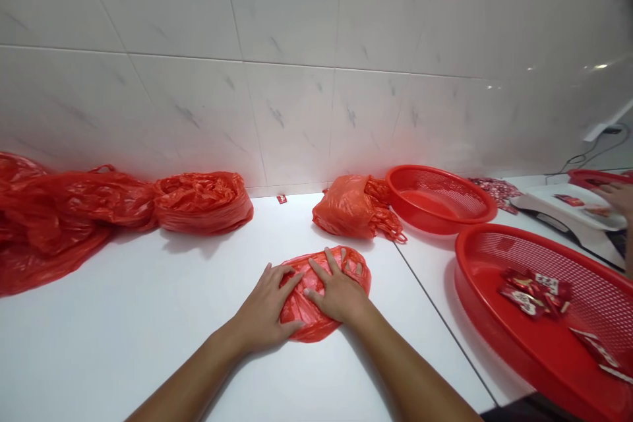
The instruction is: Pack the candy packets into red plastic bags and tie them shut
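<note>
A red plastic bag [309, 313] lies flattened on the white table in front of me. My left hand [271, 310] presses on its left side with the fingers spread. On its right part rests my right hand [339, 290], fingers also apart, two of them partly under a fold of the thin plastic. Whether anything is inside the bag I cannot tell. Just beyond stands a full-looking red bag [346, 208] with bunched handles. To the left, against the wall, sits a rounded red bag [202, 201] with a crumpled top.
More red bags [74, 211] lie at the far left. A red basket [440, 201] stands by the wall; a larger red basket [494, 316] at right holds several red packets [537, 293]. Behind it are a scale [568, 211] and another person's hand [618, 196]. A small red packet [281, 199] lies near the wall.
</note>
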The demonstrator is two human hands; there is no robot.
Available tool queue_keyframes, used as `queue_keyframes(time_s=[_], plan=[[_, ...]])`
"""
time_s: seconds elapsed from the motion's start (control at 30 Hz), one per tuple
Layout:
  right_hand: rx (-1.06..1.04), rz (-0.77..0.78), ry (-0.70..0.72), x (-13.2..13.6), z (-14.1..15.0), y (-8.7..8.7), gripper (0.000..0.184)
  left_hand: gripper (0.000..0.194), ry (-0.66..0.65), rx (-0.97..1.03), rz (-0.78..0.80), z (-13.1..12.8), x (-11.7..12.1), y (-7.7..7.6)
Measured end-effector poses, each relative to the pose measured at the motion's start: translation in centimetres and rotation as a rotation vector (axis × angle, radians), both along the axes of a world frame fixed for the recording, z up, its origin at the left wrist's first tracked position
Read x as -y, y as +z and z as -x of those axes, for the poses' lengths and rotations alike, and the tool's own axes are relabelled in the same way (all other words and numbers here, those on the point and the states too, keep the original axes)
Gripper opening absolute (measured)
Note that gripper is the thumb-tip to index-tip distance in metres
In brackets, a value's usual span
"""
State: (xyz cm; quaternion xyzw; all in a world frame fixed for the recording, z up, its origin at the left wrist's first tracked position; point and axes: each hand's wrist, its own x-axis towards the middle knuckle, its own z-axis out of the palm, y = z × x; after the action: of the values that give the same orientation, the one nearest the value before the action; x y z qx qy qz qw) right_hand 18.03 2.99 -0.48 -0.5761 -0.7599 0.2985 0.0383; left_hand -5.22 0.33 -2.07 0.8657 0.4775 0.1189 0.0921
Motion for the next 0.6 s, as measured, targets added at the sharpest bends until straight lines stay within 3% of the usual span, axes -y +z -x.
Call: queue_keyframes(time_s=[0.27,0.37,0.47,0.53,0.6], plan=[[-0.001,0.017,0.000,-0.9,-0.4,0.3,0.086,0.071,-0.025,-0.052,-0.025,0.3,-0.4,-0.2],[-0.023,0.048,0.006,-0.6,-0.6,1.6,0.093,0.069,-0.035,-0.058,-0.037,0.4,-0.8,-0.2],[-0.155,-0.013,0.044,1.0,-2.6,5.4,0.098,0.069,-0.049,-0.056,-0.064,0.7,-1.2,-0.6],[-0.305,-0.227,-0.024,2.4,-6.0,9.4,0.069,0.069,-0.043,-0.042,-0.088,0.8,-1.5,-0.9],[-0.325,-0.497,-0.202,3.2,-11.4,13.7,0.036,0.070,-0.027,-0.036,-0.099,0.9,-1.7,-1.3]])
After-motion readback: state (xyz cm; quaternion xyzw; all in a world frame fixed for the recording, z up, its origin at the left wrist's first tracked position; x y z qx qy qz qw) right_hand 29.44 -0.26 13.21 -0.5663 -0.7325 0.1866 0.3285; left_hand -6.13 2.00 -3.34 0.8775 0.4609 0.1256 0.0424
